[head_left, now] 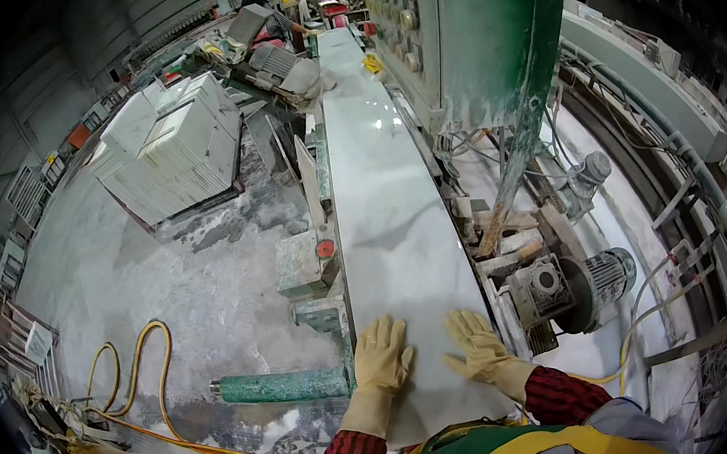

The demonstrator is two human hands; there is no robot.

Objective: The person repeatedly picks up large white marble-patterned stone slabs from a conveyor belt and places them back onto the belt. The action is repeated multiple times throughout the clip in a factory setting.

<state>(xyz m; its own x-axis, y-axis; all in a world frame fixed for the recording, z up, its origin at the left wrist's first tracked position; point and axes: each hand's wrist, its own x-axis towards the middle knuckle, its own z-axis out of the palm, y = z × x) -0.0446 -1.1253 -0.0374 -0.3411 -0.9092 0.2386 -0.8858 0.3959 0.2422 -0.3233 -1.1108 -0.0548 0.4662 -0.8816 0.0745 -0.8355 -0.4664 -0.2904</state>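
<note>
Head view: left hand [381, 355] and right hand [480, 345] press flat on marble slab [389, 215].

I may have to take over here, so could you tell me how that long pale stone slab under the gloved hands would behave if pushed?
The slab looks rigid and probably heavy. Its glossy face may feel slick under the left hand and right hand. Long and thin, it may crack if unsupported.

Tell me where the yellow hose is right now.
In the head view the yellow hose loops on the wet floor at lower left, left of the green roller and the left hand.
</note>
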